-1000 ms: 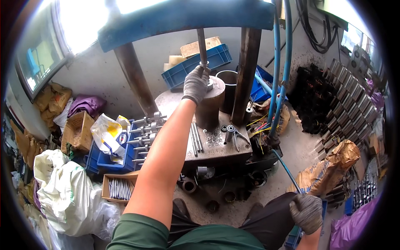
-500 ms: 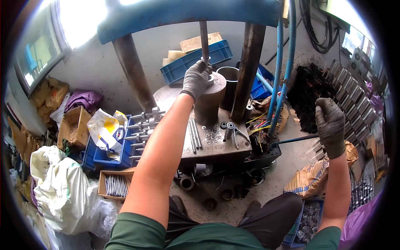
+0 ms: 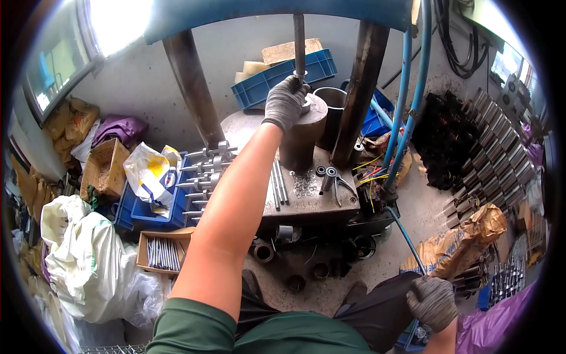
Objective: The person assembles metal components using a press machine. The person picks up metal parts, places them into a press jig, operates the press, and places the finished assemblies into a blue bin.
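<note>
Fingers of the gloved left hand (image 3: 287, 104), in the head view, were curled narrowly around the lower end of an upright metal rod (image 3: 299, 44), just beneath a pale collar (image 3: 300, 75) and above a thick metal cylinder (image 3: 303, 133), while the rod ran up to a blue crossbeam (image 3: 271, 13). Low at the right, the gloved right hand (image 3: 433, 302) was closed over the near end of a slim blue bar (image 3: 404, 235), the undersides of its fingers hidden. Small rings (image 3: 305, 184) and pliers (image 3: 344, 187) lay before the cylinder.
</note>
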`<state>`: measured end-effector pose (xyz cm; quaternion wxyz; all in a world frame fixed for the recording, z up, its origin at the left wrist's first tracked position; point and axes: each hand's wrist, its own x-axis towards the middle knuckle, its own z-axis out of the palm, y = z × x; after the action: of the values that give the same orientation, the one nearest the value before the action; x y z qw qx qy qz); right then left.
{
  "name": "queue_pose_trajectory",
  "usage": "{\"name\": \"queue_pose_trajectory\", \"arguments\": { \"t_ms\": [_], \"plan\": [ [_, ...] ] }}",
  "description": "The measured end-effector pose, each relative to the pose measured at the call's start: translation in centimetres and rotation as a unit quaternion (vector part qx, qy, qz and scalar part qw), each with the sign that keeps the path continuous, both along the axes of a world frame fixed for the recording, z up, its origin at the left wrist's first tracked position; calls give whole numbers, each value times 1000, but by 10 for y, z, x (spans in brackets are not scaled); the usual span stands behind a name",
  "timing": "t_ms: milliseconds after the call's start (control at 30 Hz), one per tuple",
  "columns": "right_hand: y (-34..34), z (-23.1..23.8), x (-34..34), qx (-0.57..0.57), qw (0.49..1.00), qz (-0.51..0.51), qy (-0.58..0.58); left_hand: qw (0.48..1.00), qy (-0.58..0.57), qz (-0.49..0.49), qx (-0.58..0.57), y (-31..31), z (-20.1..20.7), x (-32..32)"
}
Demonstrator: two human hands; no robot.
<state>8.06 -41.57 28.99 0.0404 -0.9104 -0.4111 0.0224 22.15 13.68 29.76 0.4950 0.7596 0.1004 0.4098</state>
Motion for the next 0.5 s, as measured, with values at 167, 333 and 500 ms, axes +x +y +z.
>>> {"name": "queue_pose_trajectory", "arguments": {
  "t_ms": [167, 333, 500],
  "plan": [
    [-3, -18, -11, 36, 998, -44, -22, 1000, 19, 15, 14, -9, 9, -11],
    [-2, -22, -11, 56, 996, -55, -34, 999, 27, 32, 21, -3, 8, -12],
    [0, -18, -12, 64, 995, -67, -37, 999, 31, 16, -33, -17, 15, -15]
  ]
}}
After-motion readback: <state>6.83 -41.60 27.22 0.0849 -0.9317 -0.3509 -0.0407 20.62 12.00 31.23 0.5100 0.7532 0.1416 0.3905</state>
